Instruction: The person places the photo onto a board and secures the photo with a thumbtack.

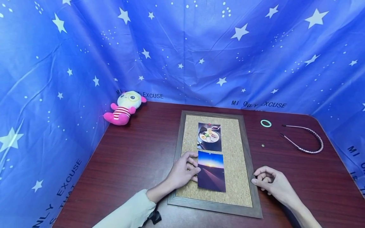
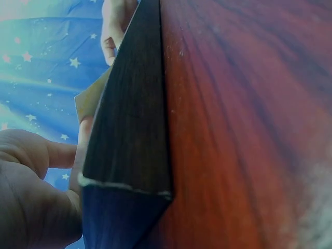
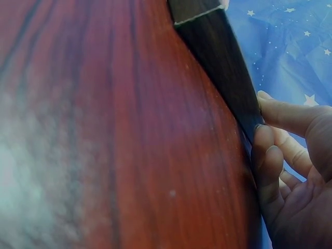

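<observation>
Right now the left hand (image 1: 181,171) is at the left edge of the sunset photo (image 1: 211,177), its fingers bent and its thumb at the margin; it seems to pinch that edge, though the fingertips are partly hidden. The photo lies on the near half of the cork board (image 1: 235,180), just below the ramen photo (image 1: 209,139), which has a red pin (image 1: 209,124) at its far edge. On the right, the right hand (image 1: 271,182) has its thumb and curled fingers on the right rail of the frame (image 1: 247,152) — a light grip, by the look of it.

Good handling here calls for a soft left pinch, close to the margin, so the sheet neither creases nor smudges. The photo's sides are best kept in line with the ramen photo above, with no overlap. The right hand does best by steadying the rail — firm enough to stop the board sliding, without lifting it.
</observation>
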`<state>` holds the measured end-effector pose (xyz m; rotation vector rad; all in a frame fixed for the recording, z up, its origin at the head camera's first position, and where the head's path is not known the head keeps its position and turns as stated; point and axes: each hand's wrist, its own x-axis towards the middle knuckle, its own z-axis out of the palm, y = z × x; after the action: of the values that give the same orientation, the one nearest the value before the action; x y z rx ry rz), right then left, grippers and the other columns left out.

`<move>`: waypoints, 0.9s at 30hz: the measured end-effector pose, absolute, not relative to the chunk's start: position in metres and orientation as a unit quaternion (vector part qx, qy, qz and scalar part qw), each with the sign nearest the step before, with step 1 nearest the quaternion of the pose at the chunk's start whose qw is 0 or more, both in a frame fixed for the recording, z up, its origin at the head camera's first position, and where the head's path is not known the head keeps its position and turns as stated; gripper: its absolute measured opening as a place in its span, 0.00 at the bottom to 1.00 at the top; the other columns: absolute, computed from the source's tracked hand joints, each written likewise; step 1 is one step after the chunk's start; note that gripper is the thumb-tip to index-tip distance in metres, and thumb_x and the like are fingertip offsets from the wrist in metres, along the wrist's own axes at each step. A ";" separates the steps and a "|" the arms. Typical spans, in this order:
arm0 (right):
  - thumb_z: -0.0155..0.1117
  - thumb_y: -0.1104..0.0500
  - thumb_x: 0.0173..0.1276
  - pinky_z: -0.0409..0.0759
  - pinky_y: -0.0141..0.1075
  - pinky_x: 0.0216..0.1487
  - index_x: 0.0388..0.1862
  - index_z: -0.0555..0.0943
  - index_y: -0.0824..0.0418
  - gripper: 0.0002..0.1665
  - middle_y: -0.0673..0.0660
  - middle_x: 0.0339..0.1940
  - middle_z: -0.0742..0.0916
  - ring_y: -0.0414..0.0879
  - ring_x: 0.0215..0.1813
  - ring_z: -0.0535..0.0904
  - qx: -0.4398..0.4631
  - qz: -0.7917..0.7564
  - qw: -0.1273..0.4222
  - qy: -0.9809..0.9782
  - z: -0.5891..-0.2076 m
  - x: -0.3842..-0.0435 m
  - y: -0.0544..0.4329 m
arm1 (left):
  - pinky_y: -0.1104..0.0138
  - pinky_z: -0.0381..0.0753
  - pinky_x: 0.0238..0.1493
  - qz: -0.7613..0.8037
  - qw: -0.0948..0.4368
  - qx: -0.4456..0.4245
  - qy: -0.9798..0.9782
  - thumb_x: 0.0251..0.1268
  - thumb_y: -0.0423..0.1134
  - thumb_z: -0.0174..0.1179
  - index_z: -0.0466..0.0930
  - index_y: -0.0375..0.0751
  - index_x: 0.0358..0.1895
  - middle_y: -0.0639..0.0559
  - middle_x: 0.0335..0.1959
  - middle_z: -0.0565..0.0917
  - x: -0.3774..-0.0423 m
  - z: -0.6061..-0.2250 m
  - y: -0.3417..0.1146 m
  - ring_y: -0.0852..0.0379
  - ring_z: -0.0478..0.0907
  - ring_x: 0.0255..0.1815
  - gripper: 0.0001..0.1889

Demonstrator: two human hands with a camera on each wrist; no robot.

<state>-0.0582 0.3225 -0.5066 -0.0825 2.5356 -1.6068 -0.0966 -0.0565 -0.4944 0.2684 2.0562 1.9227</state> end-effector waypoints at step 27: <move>0.77 0.69 0.71 0.76 0.38 0.19 0.46 0.82 0.67 0.11 0.45 0.26 0.84 0.38 0.23 0.79 -0.023 -0.526 0.070 0.847 -0.503 -0.059 0.320 | 0.50 0.77 0.75 0.294 0.046 0.301 0.906 0.55 0.54 0.87 0.75 0.46 0.81 0.47 0.77 0.75 -0.085 -0.488 -0.082 0.47 0.70 0.76 0.49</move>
<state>-0.0587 0.3204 -0.5032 -0.0704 2.5501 -1.5817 -0.0853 -0.0820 -0.4882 0.9187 2.7654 0.8982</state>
